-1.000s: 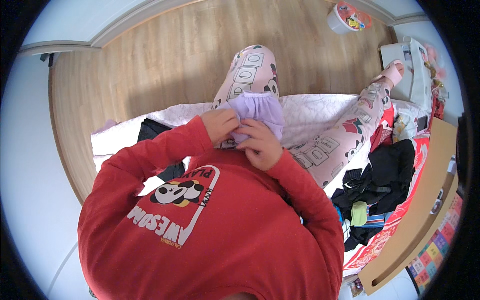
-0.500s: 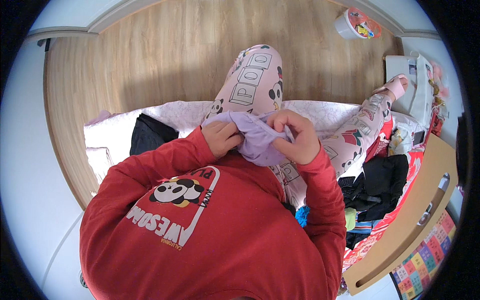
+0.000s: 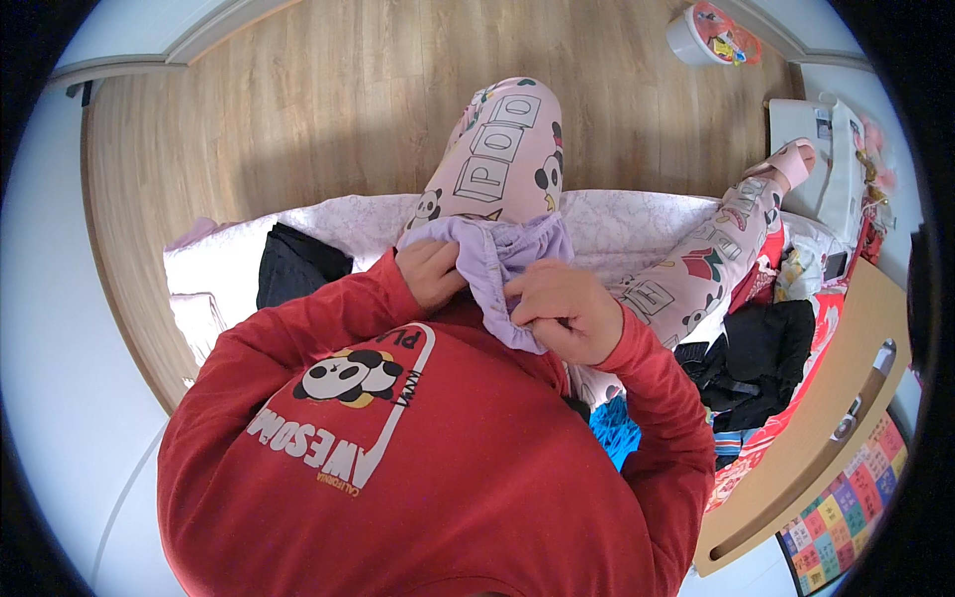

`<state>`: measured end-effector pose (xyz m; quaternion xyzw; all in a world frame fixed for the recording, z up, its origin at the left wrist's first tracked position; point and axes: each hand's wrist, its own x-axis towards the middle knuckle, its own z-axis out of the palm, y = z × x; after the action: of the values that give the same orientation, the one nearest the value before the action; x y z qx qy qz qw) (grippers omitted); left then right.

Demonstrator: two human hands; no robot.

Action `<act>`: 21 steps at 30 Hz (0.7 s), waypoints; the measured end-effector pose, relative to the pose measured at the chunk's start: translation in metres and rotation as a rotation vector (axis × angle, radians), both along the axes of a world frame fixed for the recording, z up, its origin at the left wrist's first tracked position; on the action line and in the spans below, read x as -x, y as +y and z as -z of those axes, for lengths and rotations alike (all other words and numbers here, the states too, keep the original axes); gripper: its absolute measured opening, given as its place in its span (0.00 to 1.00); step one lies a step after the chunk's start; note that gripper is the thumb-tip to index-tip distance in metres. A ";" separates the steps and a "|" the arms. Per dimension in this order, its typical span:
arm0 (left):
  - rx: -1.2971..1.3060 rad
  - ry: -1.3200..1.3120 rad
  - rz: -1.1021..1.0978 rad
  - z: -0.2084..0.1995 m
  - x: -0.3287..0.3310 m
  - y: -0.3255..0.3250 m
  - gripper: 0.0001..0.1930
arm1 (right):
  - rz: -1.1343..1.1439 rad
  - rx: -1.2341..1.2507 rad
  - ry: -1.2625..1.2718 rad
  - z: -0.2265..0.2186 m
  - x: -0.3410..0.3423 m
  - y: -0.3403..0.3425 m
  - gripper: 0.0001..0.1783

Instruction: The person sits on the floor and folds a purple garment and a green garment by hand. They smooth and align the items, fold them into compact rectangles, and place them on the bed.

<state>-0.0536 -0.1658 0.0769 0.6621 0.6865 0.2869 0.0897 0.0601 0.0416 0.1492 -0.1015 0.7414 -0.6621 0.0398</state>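
Note:
A soft lavender garment (image 3: 532,242) with gathered elastic edges lies bunched over my lap, below the raised knee. My left hand (image 3: 432,275) has its fingers curled on the garment's left side, partly tucked under the cloth. On the other side my right hand (image 3: 569,310) pinches the gathered edge between thumb and fingers. The cloth is opened out between both hands, so its inner side shows. My patterned pink trousers (image 3: 507,149) are right behind it. How the left fingertips grip is hidden by the fabric.
Folded black cloth (image 3: 298,267) lies left on the pale bedsheet (image 3: 373,234). Black clothes (image 3: 761,353) and a blue knotted item (image 3: 615,433) are at right, beside a wooden panel with a metal handle (image 3: 846,418). A white bin (image 3: 688,40) stands on the wood floor.
The garment has been spread wider, its gathered edge now showing. My right hand has moved down and slightly left, turning its knuckles upward. My left hand has barely shifted.

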 end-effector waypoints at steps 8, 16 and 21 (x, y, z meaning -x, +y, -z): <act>-0.023 -0.075 0.024 0.004 0.001 0.000 0.06 | 0.117 0.488 -0.410 0.004 0.012 0.023 0.11; 0.012 -0.121 0.052 -0.001 0.007 -0.002 0.08 | -0.049 -0.543 -0.087 0.019 0.048 0.052 0.08; 0.013 -0.132 0.010 0.000 0.008 -0.002 0.09 | -0.220 -0.860 -0.004 0.033 0.057 0.045 0.07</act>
<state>-0.0612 -0.1676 0.0767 0.6447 0.6774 0.3252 0.1407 0.0035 0.0863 0.1160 -0.1526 0.9342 -0.2854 0.1501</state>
